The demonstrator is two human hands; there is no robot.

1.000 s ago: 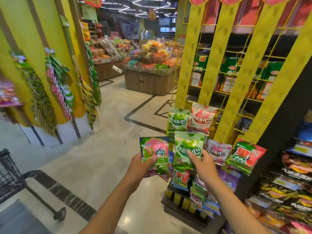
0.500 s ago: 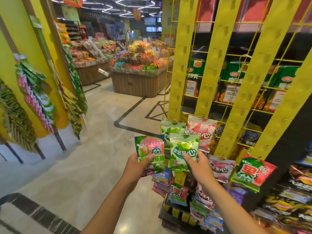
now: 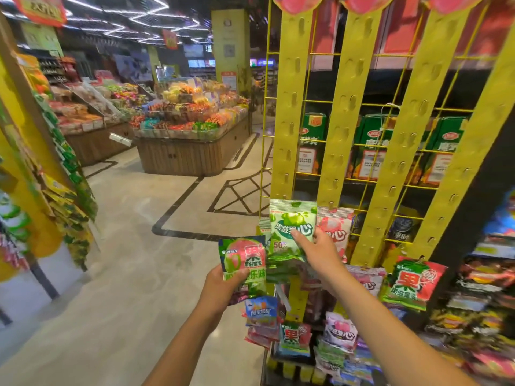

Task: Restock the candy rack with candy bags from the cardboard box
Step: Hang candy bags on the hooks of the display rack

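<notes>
Two bags in hand at the rack (image 3: 289, 112)
Right hand (image 3: 320, 252) pinches green bag (image 3: 289, 232), hooking it next; left hand (image 3: 223, 285) grips spare bag (image 3: 242, 260)

One head-worn wide-angle view looks forward and slightly down from standing height, close to the yellow rack (image 3: 289, 112) on the right. Both forearms reach in from the bottom edge, the hands within arm's length of the lens. The left half opens down a shop aisle over the floor (image 3: 133, 246) toward distant display bins (image 3: 192, 126). Straight lines bow near the edges.
</notes>
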